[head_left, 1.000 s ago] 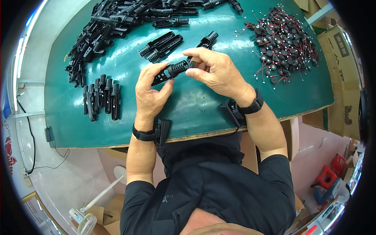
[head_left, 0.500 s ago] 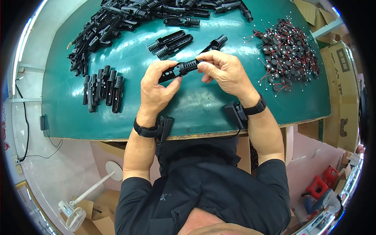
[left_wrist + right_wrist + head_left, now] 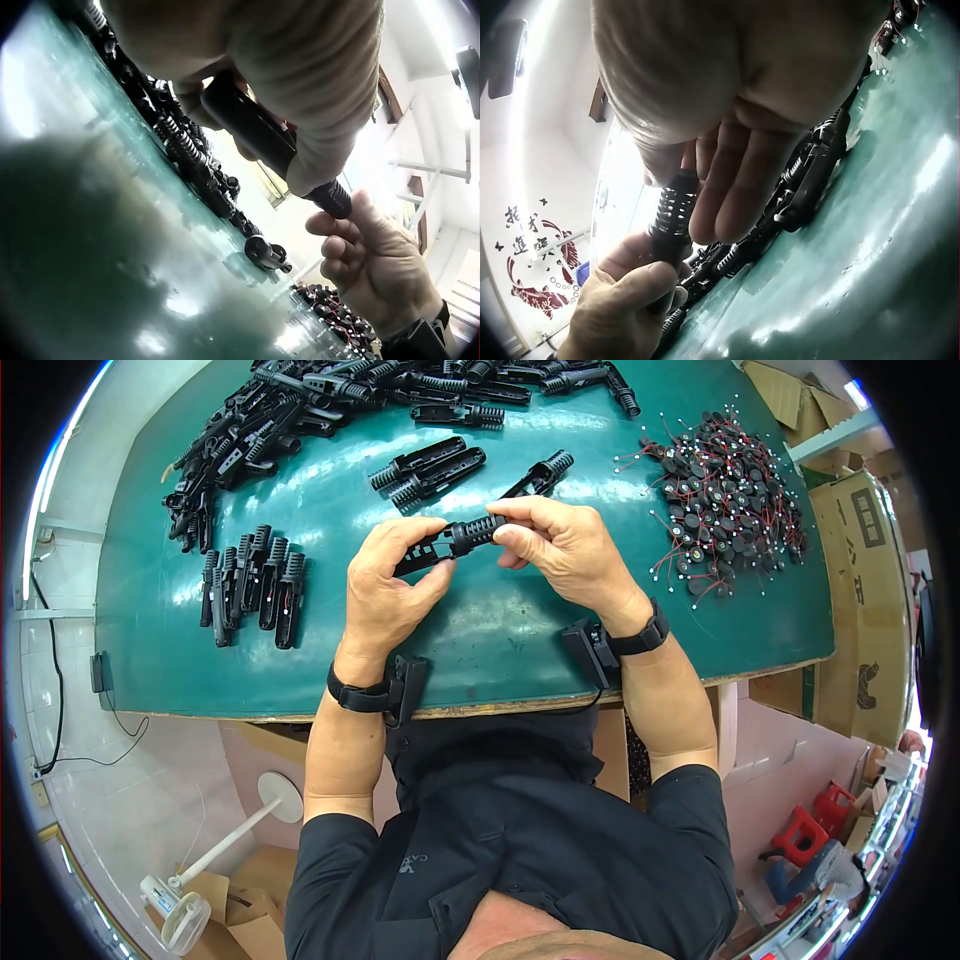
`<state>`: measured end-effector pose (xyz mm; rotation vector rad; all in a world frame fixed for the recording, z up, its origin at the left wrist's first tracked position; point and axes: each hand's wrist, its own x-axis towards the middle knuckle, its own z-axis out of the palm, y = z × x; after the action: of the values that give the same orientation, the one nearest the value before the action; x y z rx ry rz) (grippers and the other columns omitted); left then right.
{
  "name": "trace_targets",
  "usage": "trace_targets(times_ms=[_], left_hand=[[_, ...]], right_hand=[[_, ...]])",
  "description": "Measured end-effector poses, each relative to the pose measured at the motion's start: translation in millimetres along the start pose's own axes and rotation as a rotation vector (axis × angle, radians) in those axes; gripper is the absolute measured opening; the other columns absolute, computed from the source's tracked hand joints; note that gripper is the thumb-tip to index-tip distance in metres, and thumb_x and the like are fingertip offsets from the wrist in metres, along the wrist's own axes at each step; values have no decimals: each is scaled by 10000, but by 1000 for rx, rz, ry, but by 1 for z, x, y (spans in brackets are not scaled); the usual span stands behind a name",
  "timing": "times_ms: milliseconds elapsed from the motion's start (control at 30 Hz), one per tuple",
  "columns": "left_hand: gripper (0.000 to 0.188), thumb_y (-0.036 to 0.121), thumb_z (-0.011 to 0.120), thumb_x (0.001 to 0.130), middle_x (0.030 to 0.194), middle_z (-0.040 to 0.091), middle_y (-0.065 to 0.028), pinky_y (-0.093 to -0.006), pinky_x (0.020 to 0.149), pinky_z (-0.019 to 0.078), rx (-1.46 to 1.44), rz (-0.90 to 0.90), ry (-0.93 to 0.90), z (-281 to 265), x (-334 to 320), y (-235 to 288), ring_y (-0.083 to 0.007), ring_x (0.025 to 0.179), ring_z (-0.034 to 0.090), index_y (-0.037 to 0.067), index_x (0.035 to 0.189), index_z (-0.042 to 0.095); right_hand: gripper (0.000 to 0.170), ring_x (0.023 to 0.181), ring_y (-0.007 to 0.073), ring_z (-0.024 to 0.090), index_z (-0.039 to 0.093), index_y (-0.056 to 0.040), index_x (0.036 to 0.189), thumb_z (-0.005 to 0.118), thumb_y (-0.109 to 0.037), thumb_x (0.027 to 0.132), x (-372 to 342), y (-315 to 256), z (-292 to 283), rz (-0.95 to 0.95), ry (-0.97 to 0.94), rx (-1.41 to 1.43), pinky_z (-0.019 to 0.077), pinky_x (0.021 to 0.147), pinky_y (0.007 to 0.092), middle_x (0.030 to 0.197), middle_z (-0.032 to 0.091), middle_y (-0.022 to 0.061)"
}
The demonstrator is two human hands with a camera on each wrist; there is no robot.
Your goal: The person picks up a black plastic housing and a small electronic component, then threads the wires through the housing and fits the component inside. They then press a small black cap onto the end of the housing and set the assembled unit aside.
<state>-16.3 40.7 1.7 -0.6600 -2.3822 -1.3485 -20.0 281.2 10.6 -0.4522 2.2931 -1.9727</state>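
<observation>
In the head view a black ribbed housing (image 3: 462, 538) is held slantwise above the green table. The left hand (image 3: 388, 582) grips its flat slotted end between thumb and fingers. At the ribbed end, the right hand (image 3: 568, 552) pinches the tip with thumb and forefinger. The left wrist view shows the housing's smooth dark back (image 3: 251, 124) under the left hand (image 3: 285, 60). In the right wrist view the ribbed part (image 3: 675, 210) stands between the right hand (image 3: 727, 97) and the left fingers. Whatever lies inside the right fingertips is hidden.
Two similar housings (image 3: 436, 475) lie just beyond the hands, with another (image 3: 540, 475) to their right. A large heap of housings (image 3: 270, 420) is at the back left, several in a row (image 3: 252, 585) at left. Round black parts with red wires (image 3: 735, 505) are piled at right.
The right hand has closed in on the ribbed end; the dark round piece seen at its fingertips a second ago is now out of sight. The left hand keeps its grip. The head view has shifted slightly.
</observation>
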Motion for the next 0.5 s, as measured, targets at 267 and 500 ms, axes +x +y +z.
trace_targets(times_ms=[267, 500], left_hand=[[414, -7, 827, 760, 1119, 733, -99, -288, 866, 560, 0, 10, -26, -3, 0, 0, -186, 978, 710, 21, 1162, 734], [392, 12, 824, 745, 1069, 740, -113, -329, 871, 585, -30, -25, -30, -5, 2, 6, -233, 969, 720, 21, 1128, 743]], right_hand=[[304, 818, 123, 748, 711, 6, 1289, 707, -154, 1030, 1, 4, 0, 6, -4, 60, 624, 721, 254, 968, 757, 60], [320, 833, 121, 747, 708, -2, 1302, 716, -160, 1023, 1, 5, 3, 54, 5, 160, 623, 738, 251, 972, 760, 60]])
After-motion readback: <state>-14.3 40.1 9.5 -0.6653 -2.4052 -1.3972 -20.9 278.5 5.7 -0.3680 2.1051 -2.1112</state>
